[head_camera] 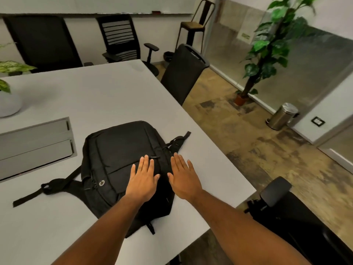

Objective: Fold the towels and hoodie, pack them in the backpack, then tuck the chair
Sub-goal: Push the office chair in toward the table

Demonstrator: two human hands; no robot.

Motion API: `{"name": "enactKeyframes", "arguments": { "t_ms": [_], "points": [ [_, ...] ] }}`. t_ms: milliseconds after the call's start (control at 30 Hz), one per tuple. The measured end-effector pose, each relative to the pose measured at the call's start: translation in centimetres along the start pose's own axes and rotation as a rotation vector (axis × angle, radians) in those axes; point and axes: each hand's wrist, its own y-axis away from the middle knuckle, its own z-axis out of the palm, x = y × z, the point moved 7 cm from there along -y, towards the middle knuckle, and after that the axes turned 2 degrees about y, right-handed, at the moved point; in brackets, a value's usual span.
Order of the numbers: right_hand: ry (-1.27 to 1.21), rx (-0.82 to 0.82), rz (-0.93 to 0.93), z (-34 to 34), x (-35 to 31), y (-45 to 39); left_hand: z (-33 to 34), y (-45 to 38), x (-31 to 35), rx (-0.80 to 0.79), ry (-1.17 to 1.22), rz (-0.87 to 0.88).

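Black fabric backpack (122,161) lies flat on the grey table (107,96), zipped, near the table's 5 o'clock corner. Our left hand (143,178) rests flat on it, fingers straight, together. Our right hand (183,178), fingers straight, lies flat at its 3 o'clock edge. Black office chair (277,192) at 4 o'clock, untucked.

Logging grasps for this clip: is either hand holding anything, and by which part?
Nothing is held. The left hand and right hand lie flat, fingers straight, over the black fabric backpack.
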Motion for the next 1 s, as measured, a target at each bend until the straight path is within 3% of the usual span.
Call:
{"name": "enactKeyframes", "arguments": {
  "t_ms": [500,1000],
  "points": [
    [0.046,0.106,0.379,-1.3,11.5,10.7,2.5,-1.3,14.4,-0.083,-0.130,0.359],
    [0.038,0.151,0.768,-3.2,23.0,28.0,6.7,5.0,35.4,-0.106,-0.158,0.787]
  ]
}}
